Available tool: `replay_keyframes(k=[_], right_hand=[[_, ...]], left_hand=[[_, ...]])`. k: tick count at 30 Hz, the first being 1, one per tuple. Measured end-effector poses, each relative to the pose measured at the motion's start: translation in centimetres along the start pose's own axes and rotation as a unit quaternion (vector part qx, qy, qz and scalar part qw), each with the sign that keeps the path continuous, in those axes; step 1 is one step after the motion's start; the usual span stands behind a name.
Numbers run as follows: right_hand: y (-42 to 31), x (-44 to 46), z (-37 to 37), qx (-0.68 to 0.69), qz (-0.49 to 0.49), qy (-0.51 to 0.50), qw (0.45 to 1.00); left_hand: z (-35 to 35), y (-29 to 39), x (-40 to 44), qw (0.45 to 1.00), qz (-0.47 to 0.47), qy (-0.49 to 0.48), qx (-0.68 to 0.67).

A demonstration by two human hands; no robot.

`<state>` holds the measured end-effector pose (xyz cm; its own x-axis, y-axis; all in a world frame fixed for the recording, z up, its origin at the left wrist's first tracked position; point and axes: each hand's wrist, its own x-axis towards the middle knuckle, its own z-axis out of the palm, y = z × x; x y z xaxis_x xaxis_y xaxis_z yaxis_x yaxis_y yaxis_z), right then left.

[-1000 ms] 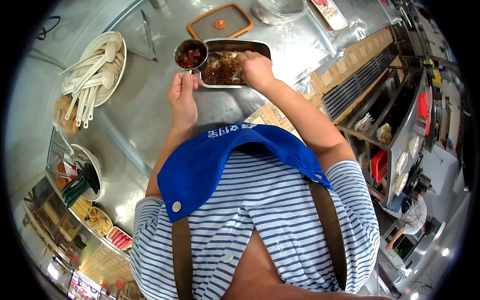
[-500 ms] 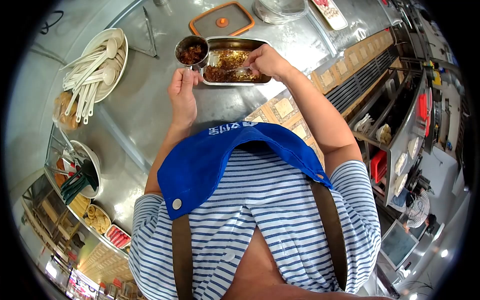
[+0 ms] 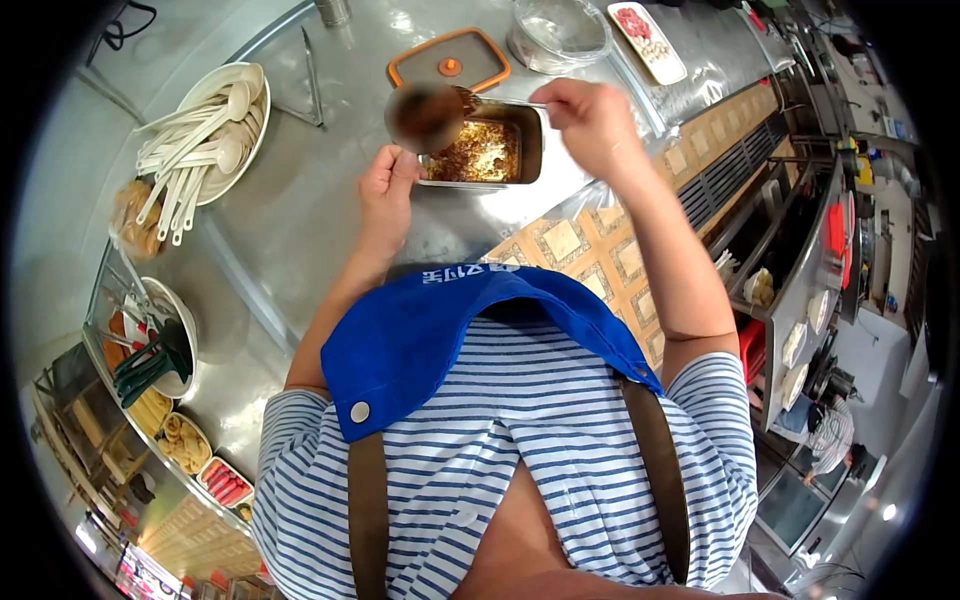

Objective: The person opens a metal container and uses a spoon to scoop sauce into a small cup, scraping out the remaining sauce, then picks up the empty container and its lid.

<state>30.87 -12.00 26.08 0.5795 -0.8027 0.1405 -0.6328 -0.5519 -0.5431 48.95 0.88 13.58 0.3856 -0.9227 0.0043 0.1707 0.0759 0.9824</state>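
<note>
My left hand (image 3: pixel 386 195) grips the handle of a round metal cup (image 3: pixel 424 117), which holds dark reddish-brown food and looks blurred. The cup is over the left end of a rectangular metal tray (image 3: pixel 533 160). Oily brown sauce with bits (image 3: pixel 478 150) covers the tray's bottom. Above the tray's right end, my right hand (image 3: pixel 592 120) is pinched on a utensil whose dark, food-laden end (image 3: pixel 466 99) reaches the cup's rim; its shaft is hard to make out.
An orange-rimmed lid (image 3: pixel 450 66), a clear tub (image 3: pixel 560 35) and a white tray of food (image 3: pixel 647 43) lie beyond. Tongs (image 3: pixel 312 80) and a bowl of white ladles (image 3: pixel 205 135) are left. Utensils fill another bowl (image 3: pixel 165 340). Far right, a person (image 3: pixel 830 435) is at a counter.
My right hand has risen from inside the tray, moving right and bringing the utensil's end to the cup. The cup has moved slightly right over the tray's left end.
</note>
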Motion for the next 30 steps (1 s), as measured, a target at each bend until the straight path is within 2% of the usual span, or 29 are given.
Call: replay_keyframes(k=[1, 2, 4, 5, 7, 12, 15, 16, 19, 20, 23, 24, 29, 30], right_hand=[[-0.1, -0.5, 1.6, -0.122, -0.09, 0.069, 0.986], [-1.0, -1.0, 2.6, -0.189, -0.139, 0.075, 0.969], [-1.4, -1.8, 4.3, -0.203, -0.226, 0.097, 0.948], [-1.5, -1.9, 4.4, -0.204, -0.227, 0.098, 0.947], [-1.6, -1.7, 4.6, -0.167, -0.27, 0.185, 0.93], [0.1, -2.0, 3.6, -0.135, -0.193, 0.188, 0.953], [2.7, -1.9, 4.9, -0.205, -0.057, 0.075, 0.974], [3.7, -1.9, 5.7, -0.205, -0.053, 0.074, 0.975], [5.3, -1.9, 7.4, -0.308, -0.021, -0.041, 0.95], [4.8, -1.9, 7.5, -0.307, -0.019, -0.043, 0.951], [2.6, -1.8, 7.6, -0.231, 0.02, -0.178, 0.956], [2.8, -2.0, 8.4, -0.219, 0.0, -0.186, 0.958], [4.9, -1.2, 9.2, -0.22, -0.084, 0.017, 0.972], [5.6, -1.0, 9.3, -0.236, -0.09, 0.025, 0.967]], left_hand=[[0.1, 0.0, -0.1, 1.0, 0.002, 0.002, -0.001], [0.1, 0.0, -0.1, 1.0, 0.004, -0.005, 0.0], [0.2, -0.1, -0.2, 1.0, 0.007, -0.014, 0.002], [0.2, -0.2, -0.2, 1.0, 0.006, -0.01, -0.019], [0.1, -0.2, -0.2, 0.999, 0.005, 0.001, -0.042], [-0.1, 0.5, -0.6, 0.999, 0.004, 0.027, -0.038], [-0.1, -0.1, -0.5, 0.997, 0.017, 0.045, -0.061], [-0.2, -0.2, -0.4, 0.997, 0.014, 0.043, -0.06], [-0.2, -0.3, -0.4, 0.998, 0.009, 0.041, -0.055], [-0.2, -0.3, -0.4, 0.998, 0.013, 0.04, -0.056], [-0.2, -0.5, -0.4, 0.997, 0.014, 0.038, -0.064], [-0.1, -0.6, -0.3, 0.997, 0.014, 0.038, -0.073], [-0.1, -0.3, -0.4, 0.996, 0.002, 0.037, -0.075], [-0.2, -0.2, -0.5, 0.997, -0.003, 0.03, -0.071]])
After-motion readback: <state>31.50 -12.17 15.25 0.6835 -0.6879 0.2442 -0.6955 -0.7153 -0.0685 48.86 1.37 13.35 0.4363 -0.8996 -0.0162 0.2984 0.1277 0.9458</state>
